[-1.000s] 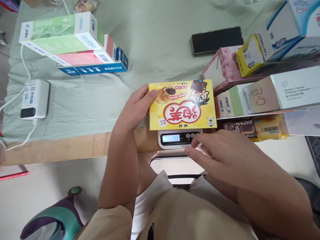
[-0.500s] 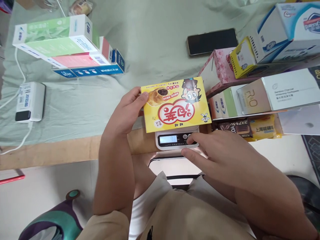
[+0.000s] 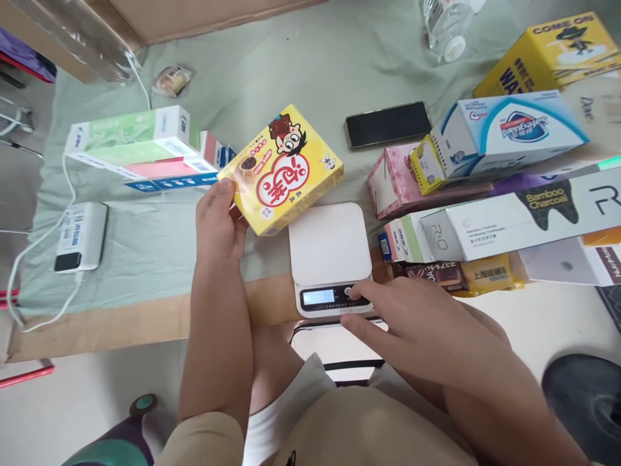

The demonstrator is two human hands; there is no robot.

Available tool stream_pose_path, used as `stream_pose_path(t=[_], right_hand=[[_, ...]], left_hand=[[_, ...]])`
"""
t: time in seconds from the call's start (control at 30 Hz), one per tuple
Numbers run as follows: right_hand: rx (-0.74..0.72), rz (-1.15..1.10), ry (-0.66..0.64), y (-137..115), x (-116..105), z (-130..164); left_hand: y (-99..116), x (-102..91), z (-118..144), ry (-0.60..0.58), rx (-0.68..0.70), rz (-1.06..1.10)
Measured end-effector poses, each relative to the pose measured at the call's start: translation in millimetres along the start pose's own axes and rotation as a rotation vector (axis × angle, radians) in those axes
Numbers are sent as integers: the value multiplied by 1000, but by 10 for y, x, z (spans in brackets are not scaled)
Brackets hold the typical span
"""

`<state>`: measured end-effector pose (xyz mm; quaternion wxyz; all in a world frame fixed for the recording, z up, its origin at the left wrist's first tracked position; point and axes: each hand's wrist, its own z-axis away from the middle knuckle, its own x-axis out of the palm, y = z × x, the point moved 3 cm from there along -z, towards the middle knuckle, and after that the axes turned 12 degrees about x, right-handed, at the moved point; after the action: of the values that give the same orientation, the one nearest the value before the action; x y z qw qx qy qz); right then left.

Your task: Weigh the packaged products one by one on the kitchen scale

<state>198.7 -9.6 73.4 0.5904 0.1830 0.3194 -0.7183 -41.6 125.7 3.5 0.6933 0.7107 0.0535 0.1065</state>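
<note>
A yellow snack box with a cartoon face and a picture of a cream puff is gripped at its left corner by my left hand. The box is tilted and held up, left of and behind a white digital scale. Nothing lies on the scale's plate, and its small display is lit. My right hand reaches in from the right; its index fingertip touches the buttons beside the display. The thumb is apart from that finger, and nothing shows between them.
Green and pink cartons and a white power bank with cables lie left. A black phone lies behind the scale. Boxes crowd the right, including a Safeguard box, a toothpaste box and snack packets.
My left hand has lifted the snack box off the scale to the left and turned it, so the plate now shows. The right index finger has shifted slightly left on the buttons. The view has shifted.
</note>
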Motion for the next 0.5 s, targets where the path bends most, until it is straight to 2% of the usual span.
stream_pose_path(t=[0.13, 0.27, 0.5], right_hand=[[15, 4, -14, 32, -21, -29], [45, 21, -48, 84, -31, -48], [15, 48, -70, 130, 3, -32]], left_hand=[[-84, 240, -120, 9, -38, -22], [-195, 425, -158, 80, -68, -22], [-248, 585, -241, 20, 85, 29]])
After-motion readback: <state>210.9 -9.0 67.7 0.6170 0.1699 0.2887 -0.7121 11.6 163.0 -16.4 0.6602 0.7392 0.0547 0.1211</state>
